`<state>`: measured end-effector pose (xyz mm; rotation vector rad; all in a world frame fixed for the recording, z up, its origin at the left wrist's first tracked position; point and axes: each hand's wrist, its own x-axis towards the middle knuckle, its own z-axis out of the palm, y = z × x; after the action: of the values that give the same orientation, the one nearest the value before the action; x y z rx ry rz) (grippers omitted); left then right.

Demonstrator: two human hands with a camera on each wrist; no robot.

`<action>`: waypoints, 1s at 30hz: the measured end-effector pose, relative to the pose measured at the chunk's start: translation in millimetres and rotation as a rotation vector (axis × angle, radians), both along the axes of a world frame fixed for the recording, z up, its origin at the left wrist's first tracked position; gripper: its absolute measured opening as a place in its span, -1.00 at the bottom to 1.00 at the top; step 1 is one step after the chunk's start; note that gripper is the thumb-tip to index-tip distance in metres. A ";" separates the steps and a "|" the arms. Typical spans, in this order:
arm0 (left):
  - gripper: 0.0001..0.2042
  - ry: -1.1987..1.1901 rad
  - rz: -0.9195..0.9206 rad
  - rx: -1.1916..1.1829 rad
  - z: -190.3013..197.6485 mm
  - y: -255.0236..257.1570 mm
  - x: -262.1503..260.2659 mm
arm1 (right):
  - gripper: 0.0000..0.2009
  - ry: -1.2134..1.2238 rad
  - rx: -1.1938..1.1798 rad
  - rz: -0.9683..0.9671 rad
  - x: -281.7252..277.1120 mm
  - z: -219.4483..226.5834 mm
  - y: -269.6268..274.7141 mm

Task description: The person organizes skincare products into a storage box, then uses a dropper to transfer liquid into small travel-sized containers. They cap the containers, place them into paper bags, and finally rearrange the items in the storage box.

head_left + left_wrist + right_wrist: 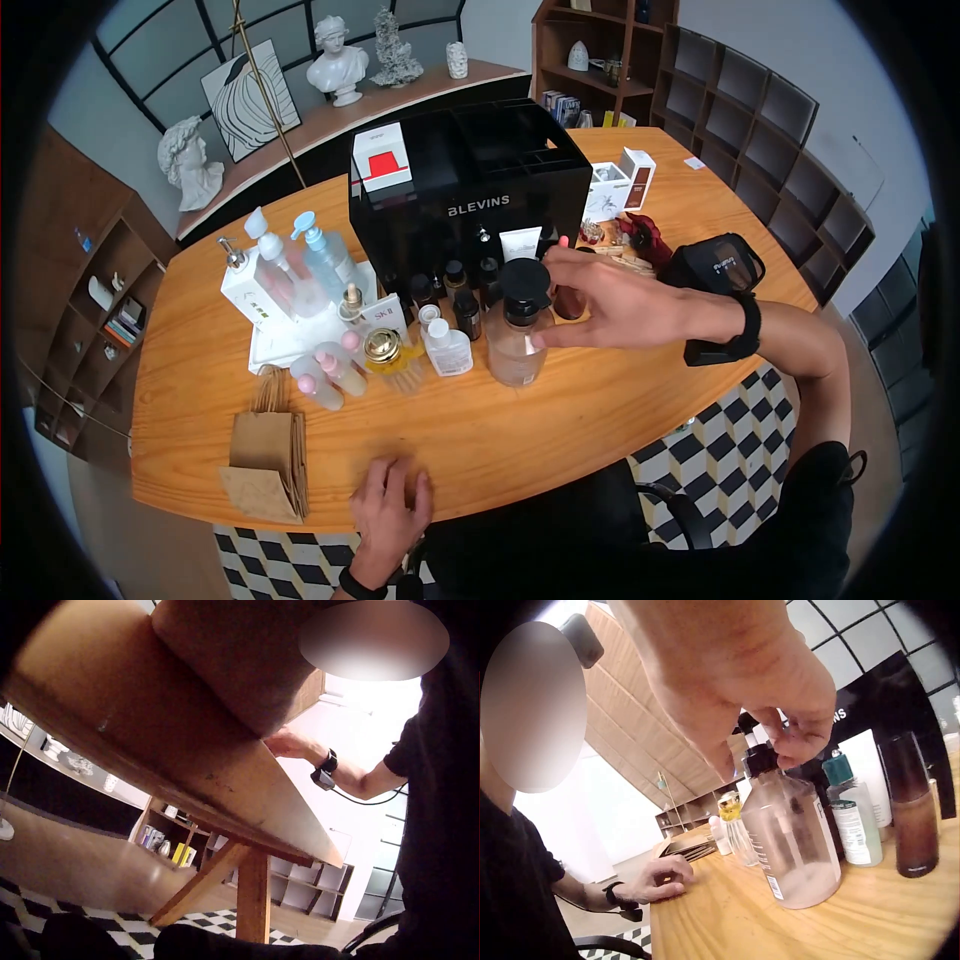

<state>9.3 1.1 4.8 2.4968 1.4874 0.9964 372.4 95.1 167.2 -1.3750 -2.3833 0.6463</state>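
My right hand is at the neck of a see-through pump bottle with a black pump top. Its fingers curl beside the black collar in the right wrist view, and the thumb lies along the near side. The bottle stands upright on the wooden table, with a little liquid at its bottom. Loosely bent and holding nothing, my left hand rests on the table's front edge. Left of the pump bottle stand a small white bottle and a gold-capped perfume bottle.
Behind stands a black BLEVINS box with a red-and-white carton on top. Pump bottles in a white tray and folded brown paper bags are at the left. A black case and small white boxes sit at the right.
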 end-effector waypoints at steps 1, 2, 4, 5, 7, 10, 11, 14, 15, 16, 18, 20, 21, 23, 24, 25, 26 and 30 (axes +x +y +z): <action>-0.76 0.010 -0.003 0.004 -0.4 0.9 -0.5 | -0.48 0.005 -0.034 -0.047 -6.9 5.5 -0.8; -0.77 0.022 -0.002 0.022 -1.9 1.0 -1.1 | -0.48 0.013 -0.031 -0.049 -8.5 1.2 2.5; -0.77 0.036 0.003 0.044 -3.4 0.7 -1.8 | -0.49 0.042 -0.027 -0.043 -8.8 -14.0 13.6; -0.77 0.029 0.003 0.046 -4.1 0.9 -1.7 | -0.49 0.044 -0.022 -0.039 -9.0 -17.4 16.8; -0.77 0.017 0.009 0.049 -3.9 0.5 -2.2 | -0.49 0.046 -0.025 -0.056 -9.8 -20.4 21.2; -0.77 0.011 0.018 0.032 -4.6 0.2 -2.1 | -0.49 0.065 0.026 -0.033 -9.2 -13.5 16.2; -0.78 0.008 0.011 0.029 -5.1 0.5 -2.1 | -0.49 0.057 0.024 -0.026 -9.4 -1.9 11.9; -0.77 -0.013 -0.003 0.004 -4.1 0.3 -2.0 | -0.57 0.276 -0.021 -0.265 3.5 32.0 11.0; -0.77 -0.019 -0.013 -0.014 -3.3 0.2 -1.5 | -0.59 0.396 0.053 -0.289 6.8 38.5 16.4; -0.77 -0.029 -0.016 -0.014 -3.2 0.5 -0.8 | -0.59 0.517 0.130 -0.311 10.1 46.6 22.3; -0.76 -0.031 -0.019 0.002 -2.5 0.8 -0.4 | -0.58 0.516 0.296 -0.287 24.0 80.5 37.2; -0.77 -0.031 -0.012 -0.010 -0.5 0.6 -0.4 | -0.54 0.466 0.516 -0.313 34.7 104.5 55.3; -0.77 -0.023 -0.007 -0.024 0.2 0.2 -0.7 | -0.53 0.370 0.545 -0.389 38.6 117.6 65.6; -0.78 -0.023 0.001 -0.019 0.3 -0.3 -0.9 | -0.46 0.311 0.673 -0.401 46.3 125.6 97.5; -0.79 -0.018 0.005 -0.014 0.7 -0.4 -1.2 | -0.46 0.310 0.675 -0.400 52.9 121.9 119.8; -0.79 -0.021 0.005 -0.010 1.1 -0.5 -1.3 | -0.45 0.299 0.681 -0.398 59.9 118.8 142.2; -0.79 -0.021 0.009 -0.011 1.4 -0.5 -1.3 | -0.44 0.288 0.688 -0.396 64.3 115.6 159.2; -0.80 -0.051 0.001 -0.005 -2.3 0.6 -2.4 | -0.41 0.056 0.702 -0.513 50.9 104.4 193.2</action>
<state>6.8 1.7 2.5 2.4478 1.4755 1.0478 423.3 288.3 271.6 -1.4852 -1.8046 -0.2664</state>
